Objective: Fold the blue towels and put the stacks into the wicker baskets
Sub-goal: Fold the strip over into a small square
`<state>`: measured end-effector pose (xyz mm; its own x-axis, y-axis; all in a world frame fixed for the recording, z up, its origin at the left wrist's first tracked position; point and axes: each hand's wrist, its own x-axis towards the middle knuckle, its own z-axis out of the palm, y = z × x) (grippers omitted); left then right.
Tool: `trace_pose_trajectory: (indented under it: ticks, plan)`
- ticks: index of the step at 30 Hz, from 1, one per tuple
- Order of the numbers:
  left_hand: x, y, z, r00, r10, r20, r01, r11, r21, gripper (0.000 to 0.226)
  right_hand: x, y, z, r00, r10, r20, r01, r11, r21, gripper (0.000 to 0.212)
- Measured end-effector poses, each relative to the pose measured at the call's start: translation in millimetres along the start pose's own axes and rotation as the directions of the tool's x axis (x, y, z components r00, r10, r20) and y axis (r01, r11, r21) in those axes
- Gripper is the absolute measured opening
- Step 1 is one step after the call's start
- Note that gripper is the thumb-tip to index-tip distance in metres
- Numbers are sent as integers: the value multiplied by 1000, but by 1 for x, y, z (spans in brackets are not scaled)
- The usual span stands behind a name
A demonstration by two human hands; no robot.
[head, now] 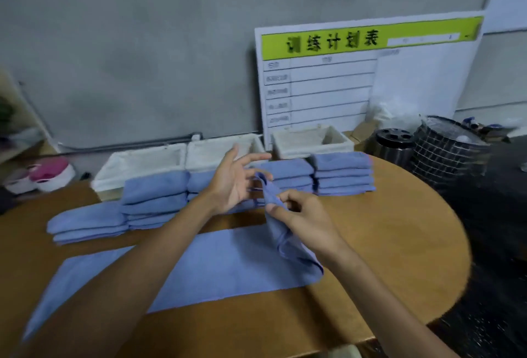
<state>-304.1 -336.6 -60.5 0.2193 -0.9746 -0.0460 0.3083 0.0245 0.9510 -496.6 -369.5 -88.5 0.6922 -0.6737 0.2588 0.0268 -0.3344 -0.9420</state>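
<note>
A long blue towel [216, 266] lies spread across the wooden table [385, 238]. My right hand [302, 215] pinches its right end and lifts it off the table. My left hand [233, 181] hovers just left of the raised end with fingers spread, holding nothing. Behind my hands stand several stacks of folded blue towels: a low one [85, 223] at the left, a taller one [154, 201] beside it, and two at the right [342, 175]. Three white-lined wicker baskets [142, 161] [219, 149] [310, 141] line the table's far edge.
A white planning board [370, 72] with a green header leans on the grey wall. Dark metal canisters [445, 146] stand at the right beyond the table. A pink and white object [48, 172] sits at the far left.
</note>
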Motion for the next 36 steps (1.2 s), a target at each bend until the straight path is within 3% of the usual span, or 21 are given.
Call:
trace_pose_trajectory:
  ticks: [3,9,17,19,22,24,25,27,28,31,33,36]
  plan:
    - [-51,32,-55,993,84,-87,-80,996,41,77,12,-24,67,995,-23,99,18,999,48,25]
    - [-137,70,-146,972,113,-205,-86,987,139,81,16,-60,186,979,-35,201,13,994,108,23]
    - [-199,70,-227,936,142,-321,-91,981,171,84,19,-62,293,963,-41,267,15,995,100,23]
    - [-208,63,-240,924,135,-358,-70,980,188,83,18,-53,311,955,-30,296,10,998,69,22]
    - [-216,46,-251,868,133,-479,50,935,351,78,12,-36,331,912,10,411,7,999,-39,19]
    - [-222,29,-260,781,176,-599,204,835,512,65,5,-25,334,833,53,550,7,994,-106,19]
    - [-227,19,-263,729,252,-637,314,703,638,59,3,-20,331,820,40,570,25,994,-105,21]
    - [-230,-3,-262,686,437,-582,420,415,807,49,5,-13,311,887,-35,460,75,995,-70,20]
    - [-227,-13,-250,688,497,-529,381,372,846,43,8,-7,296,935,-78,345,111,991,-78,18]
    - [-200,-41,-189,785,526,-328,227,249,941,35,19,21,241,980,-187,63,198,927,-320,15]
    - [-182,-66,-154,864,442,-240,185,165,969,48,18,47,213,977,-201,76,212,848,-485,9]
    - [-162,-95,-133,910,352,-218,219,38,975,62,12,80,190,949,-248,196,313,646,-697,29]
